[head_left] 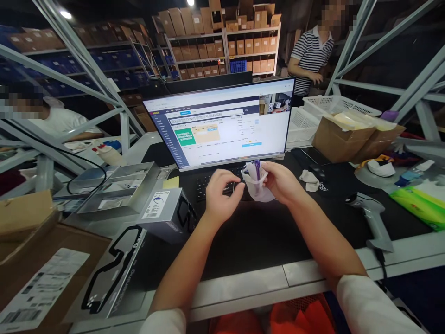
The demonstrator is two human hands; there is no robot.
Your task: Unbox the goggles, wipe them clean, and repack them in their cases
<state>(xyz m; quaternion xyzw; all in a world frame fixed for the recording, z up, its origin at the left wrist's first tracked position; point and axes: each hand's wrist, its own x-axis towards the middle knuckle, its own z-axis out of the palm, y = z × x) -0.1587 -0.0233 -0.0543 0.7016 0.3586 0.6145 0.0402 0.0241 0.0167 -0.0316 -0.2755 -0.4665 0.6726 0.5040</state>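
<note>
My right hand (283,182) is closed on a small clear plastic bag (256,185) with a purple item (257,169) sticking up inside it. My left hand (222,195) hovers over the black keyboard (222,183), fingers curled loosely, its fingertips close to the bag's left side. Both hands are above a black desk mat (264,232), in front of a lit monitor (222,123) showing a web form.
A grey product box (167,214) and a metal tray (120,188) lie to the left, cardboard boxes (38,260) at near left. A barcode scanner (373,218), cardboard boxes (342,137) and white baskets (339,105) sit right. A person in a striped shirt (311,55) stands behind; another person (52,116) sits left.
</note>
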